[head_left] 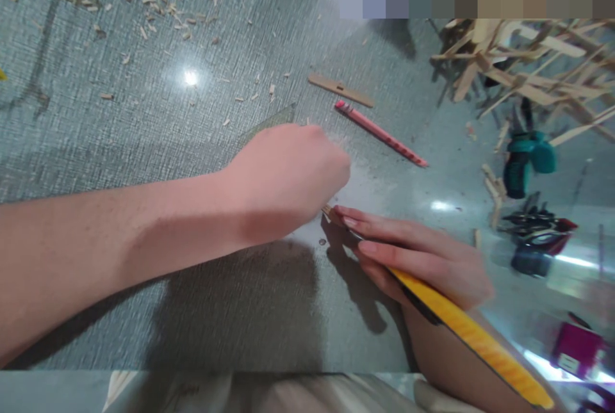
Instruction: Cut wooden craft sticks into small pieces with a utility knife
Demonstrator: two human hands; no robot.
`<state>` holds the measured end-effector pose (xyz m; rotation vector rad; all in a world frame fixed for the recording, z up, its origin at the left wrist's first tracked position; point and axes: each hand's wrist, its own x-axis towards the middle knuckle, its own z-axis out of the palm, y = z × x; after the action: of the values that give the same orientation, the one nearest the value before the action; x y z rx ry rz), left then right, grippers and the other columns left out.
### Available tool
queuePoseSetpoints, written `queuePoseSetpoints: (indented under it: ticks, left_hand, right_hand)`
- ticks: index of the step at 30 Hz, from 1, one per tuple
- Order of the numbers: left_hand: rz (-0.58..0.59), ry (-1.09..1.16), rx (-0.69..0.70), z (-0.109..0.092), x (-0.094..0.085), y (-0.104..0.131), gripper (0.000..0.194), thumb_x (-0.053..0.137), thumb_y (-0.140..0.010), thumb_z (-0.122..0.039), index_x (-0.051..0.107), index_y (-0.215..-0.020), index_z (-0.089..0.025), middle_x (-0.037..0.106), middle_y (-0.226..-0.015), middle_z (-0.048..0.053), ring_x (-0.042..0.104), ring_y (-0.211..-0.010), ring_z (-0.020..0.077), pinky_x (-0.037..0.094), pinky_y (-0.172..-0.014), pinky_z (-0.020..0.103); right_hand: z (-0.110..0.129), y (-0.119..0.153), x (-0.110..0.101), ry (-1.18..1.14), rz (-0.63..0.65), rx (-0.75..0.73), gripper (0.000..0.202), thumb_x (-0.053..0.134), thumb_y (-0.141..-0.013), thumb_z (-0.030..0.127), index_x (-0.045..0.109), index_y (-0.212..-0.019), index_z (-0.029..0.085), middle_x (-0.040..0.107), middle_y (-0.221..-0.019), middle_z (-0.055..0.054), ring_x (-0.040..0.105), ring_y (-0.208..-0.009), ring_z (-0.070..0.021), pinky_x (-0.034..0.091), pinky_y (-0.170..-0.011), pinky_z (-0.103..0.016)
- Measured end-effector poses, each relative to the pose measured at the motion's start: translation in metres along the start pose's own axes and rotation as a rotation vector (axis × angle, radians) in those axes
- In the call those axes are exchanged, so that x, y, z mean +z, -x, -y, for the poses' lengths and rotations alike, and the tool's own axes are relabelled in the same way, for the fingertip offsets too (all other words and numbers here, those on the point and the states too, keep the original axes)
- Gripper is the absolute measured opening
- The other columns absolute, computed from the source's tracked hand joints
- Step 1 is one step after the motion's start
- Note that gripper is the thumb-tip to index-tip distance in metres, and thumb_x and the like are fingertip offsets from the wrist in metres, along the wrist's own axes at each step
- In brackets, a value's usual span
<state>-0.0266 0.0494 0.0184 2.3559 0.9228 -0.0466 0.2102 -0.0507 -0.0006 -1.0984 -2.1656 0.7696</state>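
Observation:
My left hand (293, 176) reaches in from the left, closed in a fist with its knuckles up; its fingertips are hidden. A short end of a thin wooden stick (328, 210) shows just below the fist, by my right fingertips. In my right hand (427, 253) lies a yellow utility knife (480, 336), its handle slanting back along the forearm and its front end pointing at the stick. The fingers stretch along the knife towards the tip, and the blade is mostly covered. Part of a greenish clear set square (273, 120) shows behind my left hand.
Beyond my hands lie a red pencil (382, 134) and a notched wooden stick (341, 89). Wood chips (177, 6) are scattered at the far left. A pile of wooden sticks (533, 73), a teal-handled tool (528, 153), a dark cluttered holder (533, 240) and a purple box (576, 346) stand right.

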Motion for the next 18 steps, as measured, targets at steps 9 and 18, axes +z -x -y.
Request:
queuePoseSetpoints:
  ticks: [9, 18]
  left_hand:
    - [-0.006, 0.015, 0.002, 0.0010, 0.0010, 0.0005, 0.020, 0.055, -0.085, -0.008, 0.072, -0.083, -0.019, 0.070, -0.080, 0.002, 0.071, -0.090, 0.0238, 0.053, -0.085, 0.037]
    - [-0.011, 0.007, 0.015, 0.0012, 0.0021, 0.0001, 0.021, 0.055, -0.086, -0.009, 0.072, -0.078, -0.021, 0.069, -0.078, 0.002, 0.070, -0.087, 0.0242, 0.052, -0.082, 0.037]
  right_hand:
    - [0.0031, -0.0111, 0.0021, 0.058, 0.061, -0.084, 0.063, 0.073, -0.080, -0.003, 0.065, -0.132, 0.032, 0.072, -0.128, -0.002, 0.072, -0.113, -0.0239, 0.068, -0.086, -0.034]
    - [0.0022, -0.0114, 0.0041, 0.093, 0.052, -0.123, 0.065, 0.073, -0.080, -0.004, 0.064, -0.134, 0.032, 0.069, -0.134, -0.002, 0.072, -0.113, -0.0248, 0.067, -0.089, -0.037]
